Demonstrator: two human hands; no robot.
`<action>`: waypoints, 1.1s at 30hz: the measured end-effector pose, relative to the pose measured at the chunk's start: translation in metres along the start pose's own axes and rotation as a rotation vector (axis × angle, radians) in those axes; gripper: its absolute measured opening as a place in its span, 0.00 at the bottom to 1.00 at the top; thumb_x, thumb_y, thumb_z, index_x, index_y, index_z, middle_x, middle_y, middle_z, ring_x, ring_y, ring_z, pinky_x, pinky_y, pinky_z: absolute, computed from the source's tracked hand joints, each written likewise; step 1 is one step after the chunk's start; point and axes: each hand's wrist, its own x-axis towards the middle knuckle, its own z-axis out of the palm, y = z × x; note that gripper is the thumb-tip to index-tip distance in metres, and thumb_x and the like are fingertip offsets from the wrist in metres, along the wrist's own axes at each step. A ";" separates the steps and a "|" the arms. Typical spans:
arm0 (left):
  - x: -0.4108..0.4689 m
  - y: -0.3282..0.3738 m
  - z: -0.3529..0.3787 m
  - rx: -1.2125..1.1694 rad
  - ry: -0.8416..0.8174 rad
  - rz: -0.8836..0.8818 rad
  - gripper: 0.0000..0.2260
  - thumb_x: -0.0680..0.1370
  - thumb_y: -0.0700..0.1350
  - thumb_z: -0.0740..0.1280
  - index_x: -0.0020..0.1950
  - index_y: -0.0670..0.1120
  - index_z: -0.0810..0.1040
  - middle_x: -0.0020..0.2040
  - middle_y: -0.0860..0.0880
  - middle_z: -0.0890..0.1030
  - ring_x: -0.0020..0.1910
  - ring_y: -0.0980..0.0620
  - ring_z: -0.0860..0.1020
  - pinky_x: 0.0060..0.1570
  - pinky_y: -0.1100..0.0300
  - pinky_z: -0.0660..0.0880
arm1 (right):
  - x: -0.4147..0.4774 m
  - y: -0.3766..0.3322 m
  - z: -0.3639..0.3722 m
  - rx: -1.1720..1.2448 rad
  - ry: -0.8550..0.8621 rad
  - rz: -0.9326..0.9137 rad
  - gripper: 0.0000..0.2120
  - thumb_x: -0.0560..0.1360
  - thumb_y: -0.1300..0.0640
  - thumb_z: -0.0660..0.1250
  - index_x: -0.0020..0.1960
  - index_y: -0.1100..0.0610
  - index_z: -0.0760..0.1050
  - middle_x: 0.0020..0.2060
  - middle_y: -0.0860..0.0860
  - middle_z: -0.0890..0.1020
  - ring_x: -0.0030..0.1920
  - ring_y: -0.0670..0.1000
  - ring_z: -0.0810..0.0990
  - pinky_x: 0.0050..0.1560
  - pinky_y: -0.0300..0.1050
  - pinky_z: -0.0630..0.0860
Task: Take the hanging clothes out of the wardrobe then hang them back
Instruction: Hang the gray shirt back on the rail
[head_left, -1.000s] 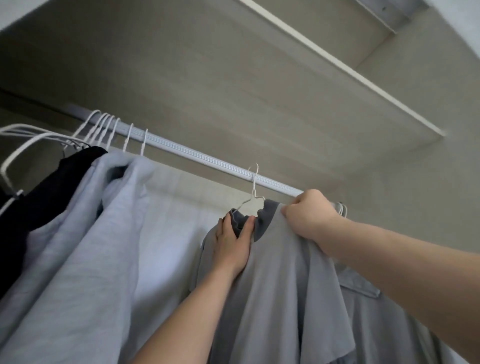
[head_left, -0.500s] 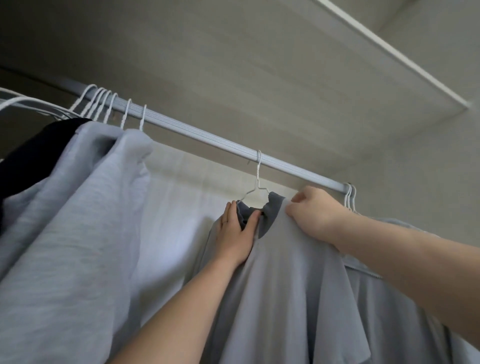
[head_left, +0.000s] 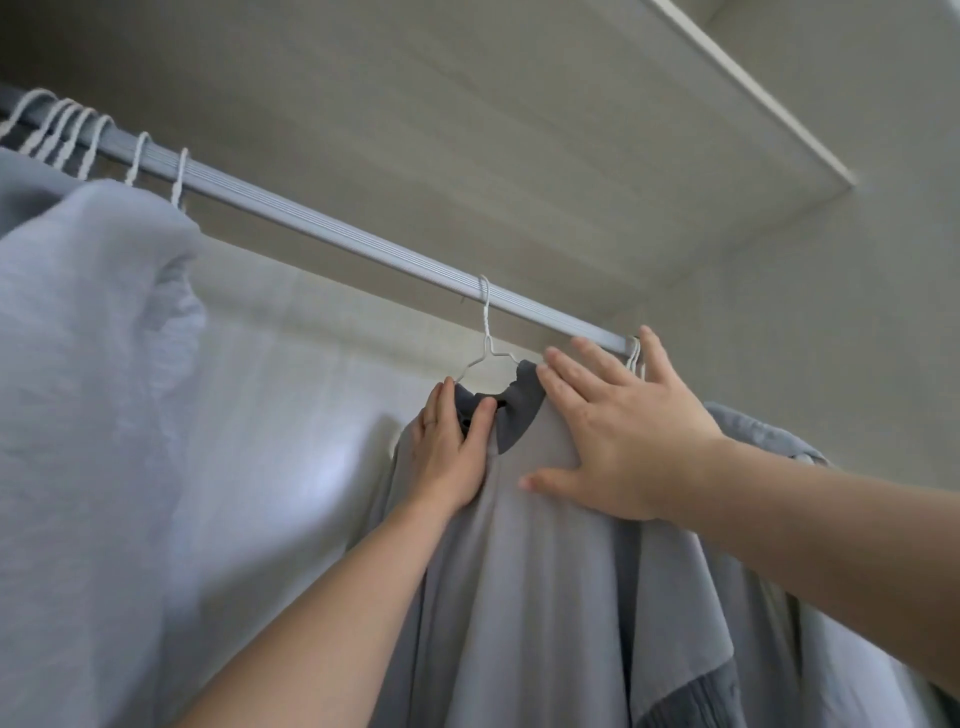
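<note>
The left hand (head_left: 451, 452) pinches the grey shirt (head_left: 519, 597) at its collar, under a wire hanger (head_left: 487, 332) hooked on the rail (head_left: 311, 224). The right hand (head_left: 618, 431) lies spread flat on the shirt's shoulder.

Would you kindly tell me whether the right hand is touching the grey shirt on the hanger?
Touching. The head view shows the right hand lying flat, fingers spread, on the shoulder of the grey shirt, with no gap visible.

free: rod (head_left: 322, 229) mid-span | blocked: hangers (head_left: 62, 130) left, shirts (head_left: 758, 436) right
</note>
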 end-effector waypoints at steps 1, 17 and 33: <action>0.000 0.001 0.007 0.000 -0.015 -0.001 0.37 0.76 0.71 0.49 0.78 0.50 0.59 0.78 0.50 0.63 0.77 0.46 0.61 0.73 0.45 0.60 | -0.002 0.004 0.003 -0.004 -0.013 0.006 0.52 0.66 0.22 0.36 0.80 0.54 0.39 0.80 0.48 0.42 0.79 0.50 0.38 0.72 0.69 0.34; -0.001 0.031 0.139 -0.152 -0.294 -0.030 0.34 0.79 0.68 0.55 0.80 0.54 0.56 0.79 0.53 0.57 0.77 0.47 0.59 0.75 0.50 0.57 | -0.024 0.076 0.079 -0.053 -0.163 0.166 0.51 0.70 0.22 0.48 0.80 0.53 0.37 0.80 0.47 0.43 0.79 0.48 0.39 0.73 0.69 0.38; -0.007 0.033 0.203 -0.160 -0.247 -0.045 0.35 0.78 0.68 0.55 0.80 0.54 0.52 0.81 0.53 0.53 0.79 0.47 0.51 0.76 0.47 0.51 | -0.031 0.095 0.127 -0.165 -0.082 0.179 0.51 0.71 0.24 0.50 0.80 0.57 0.41 0.80 0.51 0.45 0.79 0.52 0.44 0.74 0.64 0.45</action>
